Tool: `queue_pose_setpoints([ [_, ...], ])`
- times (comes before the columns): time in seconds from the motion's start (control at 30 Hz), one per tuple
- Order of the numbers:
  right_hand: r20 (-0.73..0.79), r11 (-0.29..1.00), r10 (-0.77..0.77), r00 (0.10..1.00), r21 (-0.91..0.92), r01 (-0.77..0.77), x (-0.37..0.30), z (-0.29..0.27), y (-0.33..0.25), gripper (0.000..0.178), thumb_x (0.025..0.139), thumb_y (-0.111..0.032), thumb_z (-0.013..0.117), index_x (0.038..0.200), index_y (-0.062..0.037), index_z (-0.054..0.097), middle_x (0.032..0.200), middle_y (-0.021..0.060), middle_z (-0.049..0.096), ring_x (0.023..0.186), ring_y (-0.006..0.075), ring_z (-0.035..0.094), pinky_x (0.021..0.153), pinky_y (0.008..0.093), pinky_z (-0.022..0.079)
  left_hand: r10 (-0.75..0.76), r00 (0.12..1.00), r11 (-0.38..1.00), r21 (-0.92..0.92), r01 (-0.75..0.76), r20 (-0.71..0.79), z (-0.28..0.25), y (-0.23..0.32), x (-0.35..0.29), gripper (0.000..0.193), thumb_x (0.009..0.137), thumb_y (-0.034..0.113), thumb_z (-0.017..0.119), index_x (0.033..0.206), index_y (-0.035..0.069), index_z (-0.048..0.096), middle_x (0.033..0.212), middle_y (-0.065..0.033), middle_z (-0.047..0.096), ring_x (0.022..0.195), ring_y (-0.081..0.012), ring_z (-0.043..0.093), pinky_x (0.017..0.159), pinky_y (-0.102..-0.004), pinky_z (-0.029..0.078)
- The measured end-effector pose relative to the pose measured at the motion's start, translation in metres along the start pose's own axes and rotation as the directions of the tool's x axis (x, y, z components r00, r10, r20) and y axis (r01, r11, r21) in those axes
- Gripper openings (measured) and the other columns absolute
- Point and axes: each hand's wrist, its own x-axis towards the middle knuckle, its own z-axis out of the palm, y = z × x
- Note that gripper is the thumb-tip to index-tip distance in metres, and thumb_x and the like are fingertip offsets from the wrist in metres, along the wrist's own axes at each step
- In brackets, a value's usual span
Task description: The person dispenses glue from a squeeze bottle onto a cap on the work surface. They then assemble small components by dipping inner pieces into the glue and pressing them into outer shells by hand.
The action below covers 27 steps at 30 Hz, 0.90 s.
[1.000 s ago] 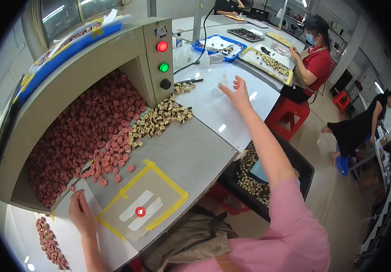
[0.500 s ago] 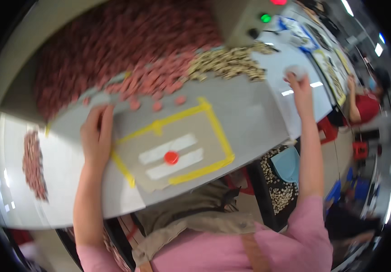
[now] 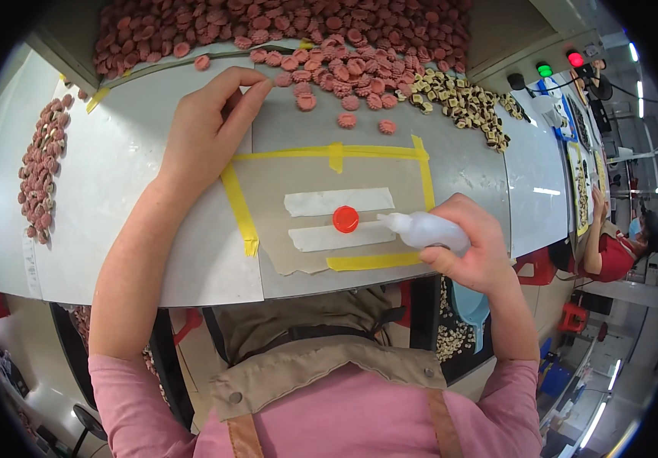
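My right hand (image 3: 472, 243) is wrapped round a translucent squeeze bottle (image 3: 437, 233), tilted on its side, its thin nozzle pointing left at a red round piece (image 3: 345, 220). The nozzle tip comes close to the red piece; whether they touch, I cannot tell. That piece lies across two white strips (image 3: 340, 201) on a grey-beige board (image 3: 268, 221) edged with yellow tape. Beyond the board's far left corner, my left hand (image 3: 210, 130) is closed in a pinch, fingertips at a pink scalloped piece (image 3: 283, 79) by the front of a large pink heap.
The pink heap (image 3: 268, 23) fills the far side, with small cream-and-dark pieces (image 3: 458, 99) to its right. A row of pink pieces (image 3: 43, 168) lies far left. Below the table's edge sits a blue scoop (image 3: 470, 305) in a dark bin. A co-worker (image 3: 611, 252) sits at the right.
My right hand has come from the table's far right to the board with the squeeze bottle. My left hand has reached toward the pink heap. The head view has shifted.
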Motion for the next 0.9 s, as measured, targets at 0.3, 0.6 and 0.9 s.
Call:
queue_pose_setpoints([
  [0.3, 0.103, 0.970, -0.086, 0.991, -0.220, 0.107, 0.018, 0.008, -0.007, 0.030, 0.068, -0.022, 0.074, 0.087, -0.0034, 0.060, 0.074, 0.0110, 0.057, 0.068, 0.0279, 0.055, 0.061, 0.0344, 0.044, 0.012, 1.000, 1.000, 0.023, -0.013, 0.029, -0.004, -0.008, 0.001, 0.016, 0.088, 0.017, 0.058, 0.098, 0.005, 0.060, 0.055, -0.0019, 0.043, 0.051, -0.0088, 0.035, 0.047, -0.0254, 0.030],
  [0.6, 0.114, 0.962, -0.101, 0.988, -0.241, 0.126, 0.016, 0.011, -0.009, 0.031, 0.068, -0.023, 0.075, 0.086, -0.0033, 0.059, 0.074, 0.0109, 0.056, 0.067, 0.0277, 0.055, 0.059, 0.0349, 0.044, 0.014, 1.000, 1.000, 0.016, -0.014, 0.026, -0.004, -0.008, -0.003, 0.016, 0.088, 0.019, 0.057, 0.096, 0.005, 0.059, 0.053, -0.0036, 0.042, 0.049, -0.0109, 0.035, 0.047, -0.0274, 0.030],
  [0.9, 0.066, 0.976, -0.082, 0.994, -0.195, 0.093, 0.016, 0.009, -0.005, 0.032, 0.068, -0.023, 0.075, 0.088, -0.0034, 0.060, 0.077, 0.0109, 0.056, 0.069, 0.0268, 0.055, 0.061, 0.0338, 0.044, 0.025, 0.999, 0.999, 0.037, -0.026, 0.020, 0.001, -0.007, 0.004, 0.016, 0.088, 0.019, 0.057, 0.095, 0.006, 0.060, 0.053, -0.0050, 0.043, 0.048, -0.0126, 0.035, 0.047, -0.0281, 0.030],
])
